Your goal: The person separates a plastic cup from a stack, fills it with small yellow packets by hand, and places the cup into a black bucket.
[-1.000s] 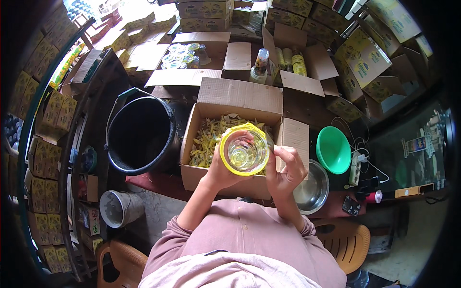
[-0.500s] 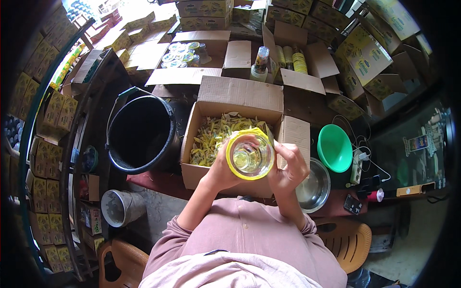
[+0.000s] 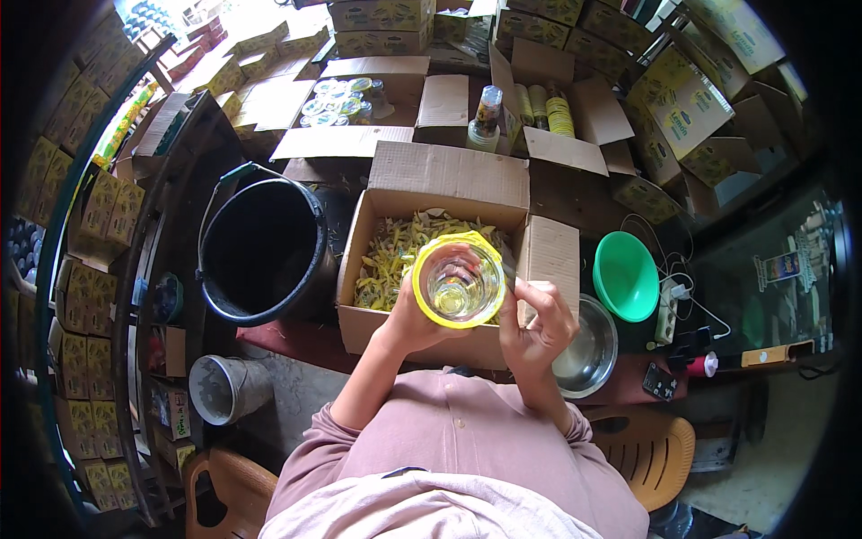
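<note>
My left hand (image 3: pixel 409 320) is wrapped round a clear plastic cup (image 3: pixel 459 296) with a bright yellow rim, its round mouth turned up toward me. My right hand (image 3: pixel 540 327) is closed in a pinch beside the cup's right edge. A thin greyish sliver shows at its fingertips, too small to name. Both hands are above the near side of an open cardboard box (image 3: pixel 386 332). Inside that box lies a heap of yellow and clear plastic scraps (image 3: pixel 386 268).
To the left stand a large black bucket (image 3: pixel 265 251) and a smaller grey bucket (image 3: pixel 215 391). A green bowl (image 3: pixel 626 277) and a metal basin (image 3: pixel 593 355) sit at the right. Stacked cups (image 3: pixel 485 121) and open cartons with lidded cups (image 3: pixel 337 103) and yellow-rimmed cups (image 3: pixel 558 117) are behind.
The cup has shifted slightly left and tilted, showing more of its inside. My right hand's fingers have drawn a little away from the rim and closed together.
</note>
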The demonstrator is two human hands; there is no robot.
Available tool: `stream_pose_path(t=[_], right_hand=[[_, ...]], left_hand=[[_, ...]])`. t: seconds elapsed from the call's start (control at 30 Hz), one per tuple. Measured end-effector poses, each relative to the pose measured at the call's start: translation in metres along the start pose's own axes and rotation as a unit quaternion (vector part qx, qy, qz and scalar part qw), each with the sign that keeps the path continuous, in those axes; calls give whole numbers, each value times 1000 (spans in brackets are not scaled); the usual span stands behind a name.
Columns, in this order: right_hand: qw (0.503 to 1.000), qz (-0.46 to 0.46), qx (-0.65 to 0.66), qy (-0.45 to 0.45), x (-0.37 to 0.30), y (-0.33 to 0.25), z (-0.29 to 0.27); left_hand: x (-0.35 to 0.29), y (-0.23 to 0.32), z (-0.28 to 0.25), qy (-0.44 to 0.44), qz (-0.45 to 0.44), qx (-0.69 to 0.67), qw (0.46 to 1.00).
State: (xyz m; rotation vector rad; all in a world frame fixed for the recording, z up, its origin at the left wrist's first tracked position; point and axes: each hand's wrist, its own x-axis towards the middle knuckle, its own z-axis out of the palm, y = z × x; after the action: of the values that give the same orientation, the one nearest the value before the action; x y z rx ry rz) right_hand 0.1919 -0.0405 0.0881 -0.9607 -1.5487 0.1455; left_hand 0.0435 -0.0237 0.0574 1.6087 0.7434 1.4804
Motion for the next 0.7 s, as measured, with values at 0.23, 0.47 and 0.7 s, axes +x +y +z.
stream_pose_path(t=[0.23,0.47,0.7], right_hand=[[998,-54,-36,18,7,-1,2],[999,-6,28,-15,8,3,-3],[1000,-7,19,-17,11,3,-3]], left_hand=[[-2,-1,1,-30,8,11,999],[-1,2,-2,-33,14,18,999],[2,9,-3,-73,-14,17,997]])
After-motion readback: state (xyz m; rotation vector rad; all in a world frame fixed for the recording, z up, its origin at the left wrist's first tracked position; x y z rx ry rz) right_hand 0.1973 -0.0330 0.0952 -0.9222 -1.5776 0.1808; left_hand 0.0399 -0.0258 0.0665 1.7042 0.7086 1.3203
